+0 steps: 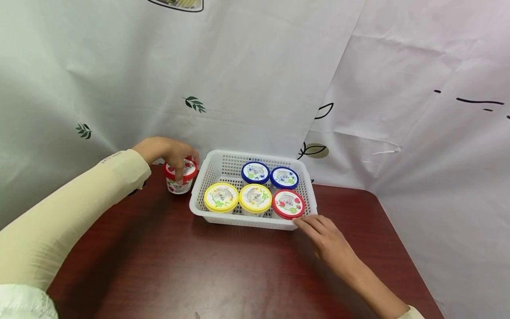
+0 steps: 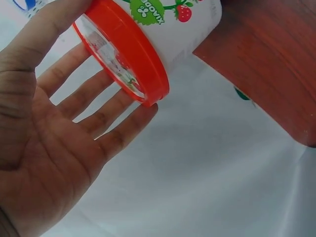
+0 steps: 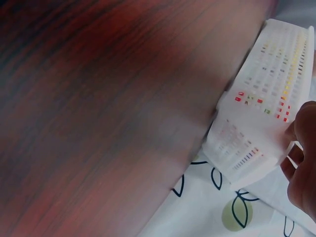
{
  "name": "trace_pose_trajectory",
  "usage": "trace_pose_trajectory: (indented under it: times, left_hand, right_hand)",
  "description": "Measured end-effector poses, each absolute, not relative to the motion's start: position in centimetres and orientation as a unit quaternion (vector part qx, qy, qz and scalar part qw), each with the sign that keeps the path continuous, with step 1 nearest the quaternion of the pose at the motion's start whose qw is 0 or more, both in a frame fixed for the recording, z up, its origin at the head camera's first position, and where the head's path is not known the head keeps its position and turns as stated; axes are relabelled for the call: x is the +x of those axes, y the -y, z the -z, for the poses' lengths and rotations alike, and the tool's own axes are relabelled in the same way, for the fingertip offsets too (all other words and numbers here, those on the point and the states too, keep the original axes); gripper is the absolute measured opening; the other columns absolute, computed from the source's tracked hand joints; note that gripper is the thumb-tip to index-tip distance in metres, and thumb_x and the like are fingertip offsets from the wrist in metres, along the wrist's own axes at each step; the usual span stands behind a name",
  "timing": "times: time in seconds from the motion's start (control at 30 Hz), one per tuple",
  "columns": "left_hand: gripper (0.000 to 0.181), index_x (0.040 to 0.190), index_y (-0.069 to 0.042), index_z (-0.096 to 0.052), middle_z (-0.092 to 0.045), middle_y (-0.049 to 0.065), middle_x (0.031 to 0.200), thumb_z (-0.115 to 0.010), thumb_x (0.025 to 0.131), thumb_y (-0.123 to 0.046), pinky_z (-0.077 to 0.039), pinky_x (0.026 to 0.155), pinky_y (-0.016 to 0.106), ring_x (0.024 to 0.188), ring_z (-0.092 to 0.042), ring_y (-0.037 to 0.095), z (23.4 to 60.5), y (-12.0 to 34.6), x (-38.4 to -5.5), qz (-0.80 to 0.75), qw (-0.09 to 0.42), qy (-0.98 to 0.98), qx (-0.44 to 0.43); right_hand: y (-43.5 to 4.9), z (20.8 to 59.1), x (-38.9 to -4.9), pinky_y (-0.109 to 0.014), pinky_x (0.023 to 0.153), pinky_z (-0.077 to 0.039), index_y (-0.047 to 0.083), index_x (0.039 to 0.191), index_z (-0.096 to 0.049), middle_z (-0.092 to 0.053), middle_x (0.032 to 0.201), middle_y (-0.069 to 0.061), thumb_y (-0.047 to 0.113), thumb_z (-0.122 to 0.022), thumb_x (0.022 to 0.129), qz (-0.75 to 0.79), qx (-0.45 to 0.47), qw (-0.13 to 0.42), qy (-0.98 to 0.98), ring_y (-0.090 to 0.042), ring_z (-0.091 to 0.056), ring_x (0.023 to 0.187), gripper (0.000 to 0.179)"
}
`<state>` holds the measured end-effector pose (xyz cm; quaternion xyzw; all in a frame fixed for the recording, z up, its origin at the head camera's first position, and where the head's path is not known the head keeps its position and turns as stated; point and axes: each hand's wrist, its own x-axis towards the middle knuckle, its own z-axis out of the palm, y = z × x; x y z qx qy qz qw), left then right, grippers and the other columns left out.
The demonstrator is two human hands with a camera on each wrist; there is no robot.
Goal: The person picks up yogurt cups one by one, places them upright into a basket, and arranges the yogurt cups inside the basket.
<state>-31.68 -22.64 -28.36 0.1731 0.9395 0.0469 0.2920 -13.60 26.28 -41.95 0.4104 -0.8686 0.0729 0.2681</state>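
Note:
A clear plastic tub with a red lid and strawberry print stands on the table, left of the white basket. My left hand reaches over it from above, thumb and fingers on opposite sides of the lid. Seen from the left wrist, the palm of that hand faces the red lid, and the lid hides some fingertips. At the front right corner of the white perforated basket, my right hand grips the rim. The right wrist view shows the hand only partly, against the basket wall.
Inside the basket are two yellow-lidded tubs, two blue-lidded tubs and one red-lidded tub. A brown wooden table lies beneath. Behind it hangs a white patterned sheet, close to the basket's back.

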Motion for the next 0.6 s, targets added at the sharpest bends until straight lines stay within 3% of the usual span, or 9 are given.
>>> trace_pose_trajectory:
  times: [0.3, 0.6]
  left_hand:
    - [0.088, 0.154, -0.008, -0.057, -0.062, 0.025, 0.149, -0.103, 0.080, -0.024, -0.065, 0.104, 0.060, 0.134, -0.063, 0.044, 26.5, 21.9, -31.8, -0.048, 0.280, -0.941, 0.181]
    - [0.088, 0.154, -0.009, -0.061, -0.060, 0.023, 0.150, -0.102, 0.078, -0.028, -0.067, 0.100, 0.056, 0.135, -0.058, 0.044, 23.9, 22.9, -31.8, -0.059, 0.209, -0.955, 0.203]
  right_hand:
    - [-26.3, 42.1, -13.7, -0.051, 0.104, -0.063, 0.011, 0.146, -0.072, -0.079, 0.131, -0.007, -0.015, -0.085, 0.077, -0.075, 0.410, 0.271, 0.868, -0.027, -0.072, 0.120, 0.075]
    - [-26.3, 42.2, -13.7, -0.052, 0.104, -0.063, 0.011, 0.146, -0.072, -0.079, 0.132, -0.007, -0.016, -0.085, 0.077, -0.077, 0.409, 0.268, 0.869, -0.027, -0.072, 0.121, 0.075]
